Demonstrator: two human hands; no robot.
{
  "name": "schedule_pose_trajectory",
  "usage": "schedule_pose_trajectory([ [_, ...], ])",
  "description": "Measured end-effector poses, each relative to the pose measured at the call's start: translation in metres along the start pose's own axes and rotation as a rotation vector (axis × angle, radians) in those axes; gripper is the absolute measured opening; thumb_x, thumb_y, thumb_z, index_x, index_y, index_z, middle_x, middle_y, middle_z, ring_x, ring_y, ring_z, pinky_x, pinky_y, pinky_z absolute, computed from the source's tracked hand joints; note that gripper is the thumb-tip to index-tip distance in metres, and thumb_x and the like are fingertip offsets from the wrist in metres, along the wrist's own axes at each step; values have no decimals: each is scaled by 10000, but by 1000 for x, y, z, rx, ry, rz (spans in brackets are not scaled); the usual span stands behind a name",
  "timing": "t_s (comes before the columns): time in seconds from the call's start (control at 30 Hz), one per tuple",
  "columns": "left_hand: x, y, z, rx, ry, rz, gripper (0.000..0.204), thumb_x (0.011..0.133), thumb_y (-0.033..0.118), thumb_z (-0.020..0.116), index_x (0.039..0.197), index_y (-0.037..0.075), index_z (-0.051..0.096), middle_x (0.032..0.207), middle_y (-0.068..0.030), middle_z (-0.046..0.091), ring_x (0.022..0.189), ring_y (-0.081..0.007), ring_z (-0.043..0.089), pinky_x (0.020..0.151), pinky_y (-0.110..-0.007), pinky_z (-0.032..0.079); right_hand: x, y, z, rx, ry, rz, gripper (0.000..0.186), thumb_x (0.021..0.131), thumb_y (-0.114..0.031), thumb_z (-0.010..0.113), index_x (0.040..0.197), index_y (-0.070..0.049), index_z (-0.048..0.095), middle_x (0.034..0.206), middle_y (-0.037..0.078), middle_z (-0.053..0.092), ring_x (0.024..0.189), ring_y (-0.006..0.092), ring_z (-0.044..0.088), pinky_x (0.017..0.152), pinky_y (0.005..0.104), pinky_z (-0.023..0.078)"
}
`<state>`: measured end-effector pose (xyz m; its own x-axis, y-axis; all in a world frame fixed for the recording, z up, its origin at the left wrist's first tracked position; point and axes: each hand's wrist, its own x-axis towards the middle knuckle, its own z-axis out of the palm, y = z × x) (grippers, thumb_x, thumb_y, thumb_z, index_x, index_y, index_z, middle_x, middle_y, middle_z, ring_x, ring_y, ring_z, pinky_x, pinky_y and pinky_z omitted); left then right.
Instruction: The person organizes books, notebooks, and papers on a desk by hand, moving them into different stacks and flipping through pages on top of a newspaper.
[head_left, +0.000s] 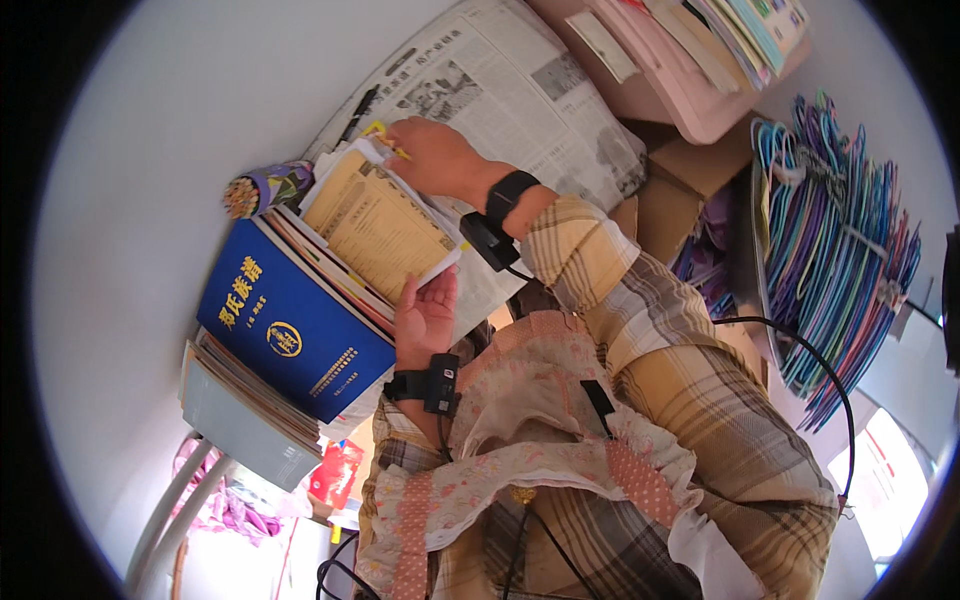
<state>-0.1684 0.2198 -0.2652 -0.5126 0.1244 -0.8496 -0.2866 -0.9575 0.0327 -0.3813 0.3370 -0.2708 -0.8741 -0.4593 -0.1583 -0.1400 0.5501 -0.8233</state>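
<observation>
From the head camera, my left hand (425,318) lies flat, fingers together, under the near edge of a yellowish booklet (385,228) topping a stack with a blue book (290,325). My right hand (437,158) pinches the booklet's far corner, fingers closed on it, over a spread newspaper (520,90).
</observation>
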Motion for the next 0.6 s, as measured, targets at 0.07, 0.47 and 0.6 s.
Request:
schedule_pose_trajectory([
  [0.07,6,1,-1,51,22,50,441,951,279,561,1239,-40,467,1217,-189,559,1178,-317,535,1017,-417,454,-27,22,-7,24,9,108,250,800,-199,610,967,-14,621,853,165,660,807,346,632,717,419,494],
  [0.47,30,36,8,34,245,-11,358,990,119,445,1302,-54,412,1312,-240,484,1248,-367,465,1064,-506,407,-106,63,37,72,-85,232,175,756,-83,630,916,-12,634,865,184,644,868,382,608,728,445,472],
  [0.6,24,29,27,108,302,1,367,989,125,450,1308,-50,407,1313,-251,475,1239,-375,470,1054,-525,410,-101,72,40,40,-134,245,197,771,-130,614,918,0,630,839,199,643,844,399,612,718,466,476],
])
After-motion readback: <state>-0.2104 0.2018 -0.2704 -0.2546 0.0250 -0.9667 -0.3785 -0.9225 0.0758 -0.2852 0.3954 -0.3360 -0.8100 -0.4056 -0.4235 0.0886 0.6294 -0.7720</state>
